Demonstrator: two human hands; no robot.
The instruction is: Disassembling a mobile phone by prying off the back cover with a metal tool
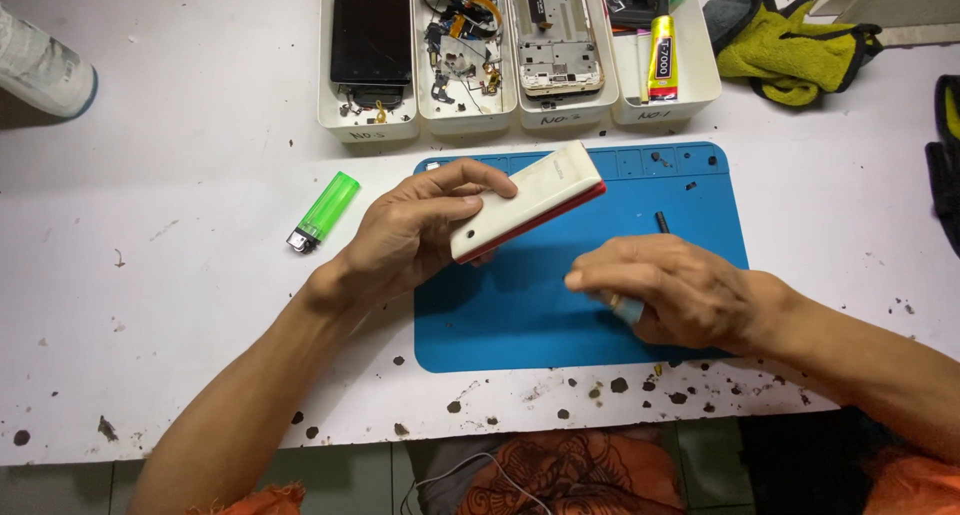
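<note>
My left hand (415,230) grips a white phone with a red edge (527,200), holding it tilted above the blue work mat (520,315), back side up. My right hand (675,290) rests on the mat to the right, fingers curled around a small light-blue tool (628,309) that is mostly hidden under the palm. A thin dark rod (662,221) lies on the mat just beyond my right hand.
Several white trays (368,125) at the back hold a dark screen, loose phone parts, a metal frame and a yellow glue tube (662,60). A green lighter (325,210) lies left of the mat. Yellow-black gloves (790,45) sit back right. The table edge runs near my body.
</note>
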